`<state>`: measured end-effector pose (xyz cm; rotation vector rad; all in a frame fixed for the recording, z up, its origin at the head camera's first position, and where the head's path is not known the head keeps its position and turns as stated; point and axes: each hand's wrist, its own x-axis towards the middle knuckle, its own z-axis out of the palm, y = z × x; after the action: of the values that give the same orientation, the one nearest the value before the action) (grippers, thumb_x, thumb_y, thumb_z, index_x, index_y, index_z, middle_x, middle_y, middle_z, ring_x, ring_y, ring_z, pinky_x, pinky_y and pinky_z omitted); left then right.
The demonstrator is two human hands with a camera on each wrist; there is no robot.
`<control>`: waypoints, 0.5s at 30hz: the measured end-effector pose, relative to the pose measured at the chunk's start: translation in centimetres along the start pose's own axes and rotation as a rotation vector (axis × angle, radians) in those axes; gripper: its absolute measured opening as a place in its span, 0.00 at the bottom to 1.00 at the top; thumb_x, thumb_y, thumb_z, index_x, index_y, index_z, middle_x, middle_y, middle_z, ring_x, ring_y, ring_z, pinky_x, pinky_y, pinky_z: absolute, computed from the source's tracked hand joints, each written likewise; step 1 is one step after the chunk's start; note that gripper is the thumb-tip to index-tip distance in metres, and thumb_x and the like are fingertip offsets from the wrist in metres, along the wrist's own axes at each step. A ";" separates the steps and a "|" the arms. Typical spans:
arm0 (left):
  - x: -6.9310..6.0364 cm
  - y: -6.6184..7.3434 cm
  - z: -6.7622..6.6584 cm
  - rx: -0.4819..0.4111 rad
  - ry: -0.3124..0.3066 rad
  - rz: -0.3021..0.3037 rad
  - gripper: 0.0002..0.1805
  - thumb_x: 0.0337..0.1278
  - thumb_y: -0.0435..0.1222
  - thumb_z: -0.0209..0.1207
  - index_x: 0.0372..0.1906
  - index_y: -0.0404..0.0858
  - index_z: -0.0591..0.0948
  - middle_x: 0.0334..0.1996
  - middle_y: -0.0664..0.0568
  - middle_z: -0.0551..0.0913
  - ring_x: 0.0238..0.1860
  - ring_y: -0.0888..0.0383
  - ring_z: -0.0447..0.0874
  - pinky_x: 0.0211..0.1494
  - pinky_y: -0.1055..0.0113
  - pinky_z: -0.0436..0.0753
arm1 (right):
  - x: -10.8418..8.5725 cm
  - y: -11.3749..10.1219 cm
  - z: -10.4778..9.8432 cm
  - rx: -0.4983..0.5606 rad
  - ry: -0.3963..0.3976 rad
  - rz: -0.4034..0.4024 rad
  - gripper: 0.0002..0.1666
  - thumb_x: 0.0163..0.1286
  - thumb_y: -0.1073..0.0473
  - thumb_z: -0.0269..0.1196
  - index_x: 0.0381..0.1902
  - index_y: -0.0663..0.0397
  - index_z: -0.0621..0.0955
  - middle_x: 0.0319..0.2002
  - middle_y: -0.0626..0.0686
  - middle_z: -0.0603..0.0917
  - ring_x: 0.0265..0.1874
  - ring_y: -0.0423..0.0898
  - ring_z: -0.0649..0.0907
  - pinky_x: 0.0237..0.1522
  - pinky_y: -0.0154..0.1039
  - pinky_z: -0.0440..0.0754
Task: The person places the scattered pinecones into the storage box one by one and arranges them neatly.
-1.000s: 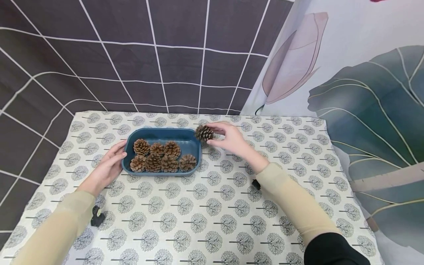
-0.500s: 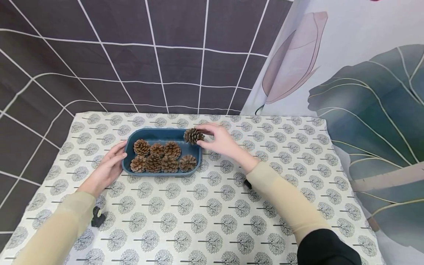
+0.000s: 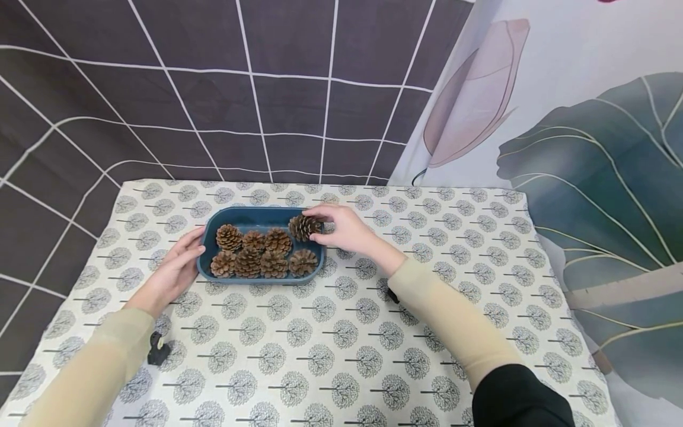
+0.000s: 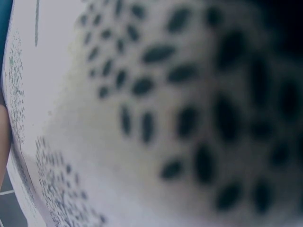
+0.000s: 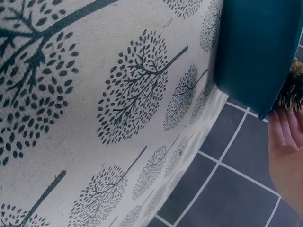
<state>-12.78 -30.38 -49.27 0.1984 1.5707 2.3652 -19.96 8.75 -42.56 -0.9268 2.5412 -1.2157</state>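
Observation:
A blue rectangular tub [image 3: 261,281] stands on the table with several brown pinecones [image 3: 248,262] grouped in its left and front parts. My right hand [image 3: 344,228] reaches over the tub's right end and pinches a darker pinecone [image 3: 304,227] between thumb and fingers, at the far right corner inside the rim. In the right wrist view, part of that pinecone [image 5: 291,90] shows above the tub wall [image 5: 258,52]. My left hand [image 3: 178,267] rests its extended fingers and thumb against the tub's left end. Little of the left hand shows in the left wrist view.
A white cloth [image 3: 299,362] printed with grey trees covers the table. Dark cloth with white grid lines [image 3: 288,101] hangs behind and at the left. A leaf-patterned curtain [image 3: 597,178] hangs at the right.
My right hand has moved left and slightly down with its pinecone, from beside the tub's right rim to inside its far right corner. The left hand and tub stay in place.

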 end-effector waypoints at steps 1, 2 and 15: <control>0.0 0.0 0.0 0.003 0.001 -0.003 0.24 0.82 0.25 0.44 0.70 0.52 0.74 0.68 0.72 0.78 0.68 0.75 0.76 0.76 0.76 0.72 | 0.0 0.0 0.0 0.003 -0.004 0.003 0.32 0.66 0.65 0.74 0.68 0.60 0.81 0.69 0.61 0.82 0.64 0.56 0.85 0.67 0.39 0.85; 0.0 0.0 0.0 0.008 0.004 -0.005 0.24 0.82 0.26 0.44 0.70 0.52 0.74 0.68 0.72 0.77 0.68 0.75 0.76 0.76 0.77 0.72 | 0.1 0.1 0.0 -0.001 -0.007 0.005 0.32 0.65 0.65 0.74 0.67 0.60 0.81 0.68 0.61 0.82 0.64 0.57 0.85 0.67 0.39 0.85; 0.0 -0.1 -0.2 -0.004 0.035 -0.020 0.24 0.82 0.26 0.46 0.70 0.52 0.74 0.77 0.65 0.71 0.67 0.77 0.76 0.82 0.72 0.63 | 0.8 -0.6 -0.5 -0.283 -0.105 -0.039 0.30 0.67 0.53 0.76 0.65 0.52 0.84 0.67 0.56 0.85 0.70 0.54 0.82 0.79 0.51 0.74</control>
<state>-12.78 -30.49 -49.44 0.1410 1.5762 2.3690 -20.52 8.36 -41.70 -1.0705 2.6648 -0.8043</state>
